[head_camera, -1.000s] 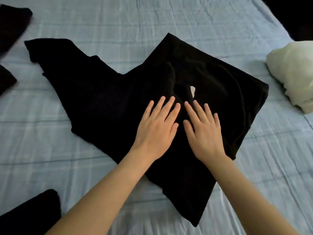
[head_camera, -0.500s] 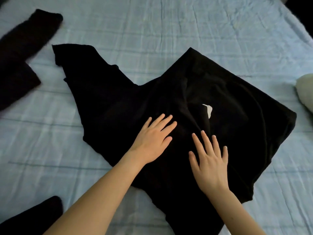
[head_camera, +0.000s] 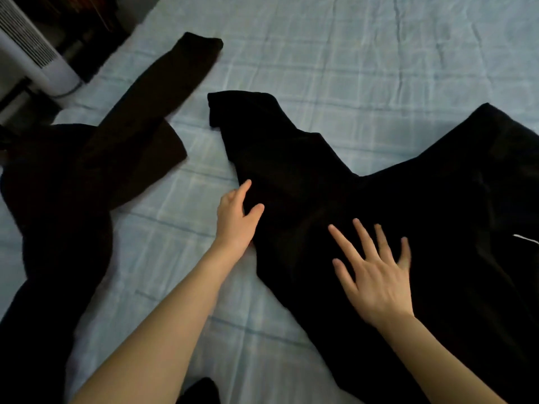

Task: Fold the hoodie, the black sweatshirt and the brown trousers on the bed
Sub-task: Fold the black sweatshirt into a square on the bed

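Over the last second my view swung left, and both hands left the middle of the black sweatshirt [head_camera: 393, 205], where they had been pressing side by side near the small white label [head_camera: 525, 239]. My left hand [head_camera: 237, 218] had slid out to the garment's left edge, at the base of the outstretched sleeve [head_camera: 250, 126], thumb and fingers curled at the cloth; whether it had actually pinched the fabric I couldn't tell. My right hand [head_camera: 376, 275] lay flat and spread on the body, holding nothing. I judged the smoothing finished and the sleeve fold next.

The sweatshirt lay across the bed [head_camera: 335, 59], partly folded into a slanted panel with that one sleeve reaching up-left. It looked soft, thick and matte, draping limply. The brown trousers [head_camera: 140, 118], equally dull-surfaced, sprawled unfolded to the left, just apart from the sleeve cuff. The bedsheet was pale blue, faintly checked and creased. A white ribbed appliance [head_camera: 32, 51] stood beyond the bed's corner.
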A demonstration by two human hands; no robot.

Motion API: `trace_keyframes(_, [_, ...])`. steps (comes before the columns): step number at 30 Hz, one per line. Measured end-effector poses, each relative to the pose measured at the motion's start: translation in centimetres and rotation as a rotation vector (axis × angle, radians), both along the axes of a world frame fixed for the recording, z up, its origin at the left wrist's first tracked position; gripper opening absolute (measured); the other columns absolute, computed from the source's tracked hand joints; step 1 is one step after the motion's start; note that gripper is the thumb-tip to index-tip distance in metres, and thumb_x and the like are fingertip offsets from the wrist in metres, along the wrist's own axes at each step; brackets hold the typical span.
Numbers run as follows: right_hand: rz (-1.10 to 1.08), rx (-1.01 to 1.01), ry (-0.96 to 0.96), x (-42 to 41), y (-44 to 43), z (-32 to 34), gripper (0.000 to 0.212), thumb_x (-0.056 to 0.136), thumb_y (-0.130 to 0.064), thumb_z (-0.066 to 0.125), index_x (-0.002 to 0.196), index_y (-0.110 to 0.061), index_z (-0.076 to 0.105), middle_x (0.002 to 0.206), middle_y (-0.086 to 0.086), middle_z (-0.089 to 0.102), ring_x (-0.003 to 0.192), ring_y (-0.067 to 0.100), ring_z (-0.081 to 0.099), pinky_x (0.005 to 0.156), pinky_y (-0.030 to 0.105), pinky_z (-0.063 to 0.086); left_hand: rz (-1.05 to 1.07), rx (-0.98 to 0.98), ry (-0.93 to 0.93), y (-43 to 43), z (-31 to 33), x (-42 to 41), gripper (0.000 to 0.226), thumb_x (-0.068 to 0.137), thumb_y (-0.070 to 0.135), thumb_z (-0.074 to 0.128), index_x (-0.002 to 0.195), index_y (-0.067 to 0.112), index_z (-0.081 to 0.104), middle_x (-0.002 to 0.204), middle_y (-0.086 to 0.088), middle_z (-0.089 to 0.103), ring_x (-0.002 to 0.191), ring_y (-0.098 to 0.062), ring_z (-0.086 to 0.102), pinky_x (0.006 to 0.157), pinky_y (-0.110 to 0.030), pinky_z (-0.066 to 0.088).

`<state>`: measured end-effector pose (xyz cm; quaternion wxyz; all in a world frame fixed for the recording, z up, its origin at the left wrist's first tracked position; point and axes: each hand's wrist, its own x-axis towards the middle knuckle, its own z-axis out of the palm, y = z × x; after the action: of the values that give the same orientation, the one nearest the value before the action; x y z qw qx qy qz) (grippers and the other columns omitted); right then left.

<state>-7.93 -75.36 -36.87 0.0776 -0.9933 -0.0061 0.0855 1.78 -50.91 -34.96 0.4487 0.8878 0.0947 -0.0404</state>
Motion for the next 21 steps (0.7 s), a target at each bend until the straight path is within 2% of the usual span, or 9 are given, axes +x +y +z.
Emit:
trace_keyframes(2, [-0.005, -0.047, 0.027, 0.3, 0.3, -0.5, 0.059, 0.097, -0.061, 0.014, 0.155, -0.052, 0.010, 0.165, 0.000, 0.025, 0.152, 0.034, 0.020, 0.119, 0.063, 0.005, 0.016, -0.088, 0.015, 0.5, -0.6, 1.7, 0.055, 0.091, 0.017, 0.065, 0.143, 0.023, 0.046, 0.140, -0.010, 0.045, 0.125, -0.017, 0.048, 0.109, -0.032, 0.039])
trace_keyframes(4, [-0.016, -0.064, 0.028, 0.4, 0.3, -0.6, 0.058, 0.098, -0.060, 0.018, 0.155, -0.051, 0.016, 0.164, 0.000, 0.028, 0.151, 0.034, 0.023, 0.118, 0.062, 0.007, 0.037, -0.209, 0.024, 0.8, -0.8, 2.8, 0.051, 0.086, 0.018, 0.070, 0.133, 0.032, 0.054, 0.134, -0.001, 0.048, 0.108, 0.005, 0.053, 0.089, -0.010, 0.044])
trace_keyframes(5, [-0.019, -0.071, 0.016, 0.4, 0.3, -0.6, 0.058, 0.098, -0.060, 0.019, 0.155, -0.050, 0.017, 0.164, 0.000, 0.029, 0.151, 0.034, 0.024, 0.118, 0.062, 0.008, 0.044, -0.286, 0.026, 0.9, -0.8, 3.1, 0.049, 0.084, 0.020, 0.073, 0.126, 0.037, 0.057, 0.131, 0.006, 0.050, 0.102, 0.012, 0.052, 0.082, -0.006, 0.043])
trace_keyframes(9, [-0.011, -0.097, -0.021, 0.4, 0.1, -0.8, 0.058, 0.098, -0.058, 0.024, 0.155, -0.049, 0.020, 0.162, 0.000, 0.032, 0.149, 0.034, 0.028, 0.117, 0.063, 0.011, 0.068, -0.559, 0.020, 0.7, -0.2, 4.2, 0.046, 0.079, 0.018, 0.076, 0.116, 0.039, 0.057, 0.118, 0.021, 0.057, 0.097, 0.013, 0.059, 0.075, -0.009, 0.049])
trace_keyframes(12, [-0.005, -0.107, -0.032, 0.4, 0.0, -1.1, 0.058, 0.097, -0.057, 0.027, 0.155, -0.048, 0.023, 0.160, 0.000, 0.035, 0.148, 0.034, 0.030, 0.117, 0.063, 0.012, -0.003, -0.616, -0.004, 0.4, 1.0, 5.0, 0.055, 0.082, 0.005, 0.069, 0.122, 0.038, 0.052, 0.125, 0.015, 0.055, 0.101, 0.013, 0.059, 0.080, -0.013, 0.051])
trace_keyframes(14, [-0.004, -0.109, -0.016, 0.5, 0.0, -1.1, 0.059, 0.097, -0.056, 0.028, 0.155, -0.048, 0.024, 0.160, 0.000, 0.036, 0.148, 0.033, 0.030, 0.117, 0.063, 0.013, -0.076, -0.687, -0.017, -0.1, 2.1, 5.0, 0.065, 0.081, -0.001, 0.065, 0.128, 0.043, 0.049, 0.133, 0.013, 0.053, 0.114, 0.005, 0.057, 0.090, -0.024, 0.052])
trace_keyframes(16, [-0.006, -0.080, -0.022, 0.5, 0.1, -0.7, 0.059, 0.096, -0.056, 0.028, 0.154, -0.047, 0.026, 0.159, 0.000, 0.037, 0.147, 0.033, 0.031, 0.117, 0.063, 0.015, -0.161, -0.758, -0.034, -0.9, 3.5, 4.4, 0.077, 0.082, -0.002, 0.063, 0.134, 0.051, 0.043, 0.143, 0.016, 0.045, 0.125, 0.003, 0.051, 0.095, -0.025, 0.051])
trace_keyframes(19, [-0.031, 0.158, -0.156, 0.3, 0.1, 0.6, 0.057, 0.097, -0.048, 0.034, 0.154, -0.045, 0.025, 0.159, -0.001, 0.036, 0.147, 0.024, 0.033, 0.119, 0.059, 0.017, -0.278, -0.780, -0.048, -2.6, 5.6, 2.8, 0.087, 0.083, -0.005, 0.060, 0.146, 0.049, 0.032, 0.146, 0.024, 0.039, 0.124, 0.009, 0.049, 0.095, -0.017, 0.047])
trace_keyframes(21, [-0.153, 0.534, -0.267, -0.1, -0.5, 2.2, 0.057, 0.098, -0.035, 0.044, 0.152, -0.045, 0.027, 0.160, -0.007, 0.031, 0.147, 0.008, 0.028, 0.123, 0.045, 0.020, -0.354, -0.793, -0.048, -4.0, 7.1, 1.4, 0.089, 0.084, -0.008, 0.058, 0.151, 0.042, 0.027, 0.147, 0.023, 0.038, 0.117, 0.010, 0.054, 0.091, -0.014, 0.047])
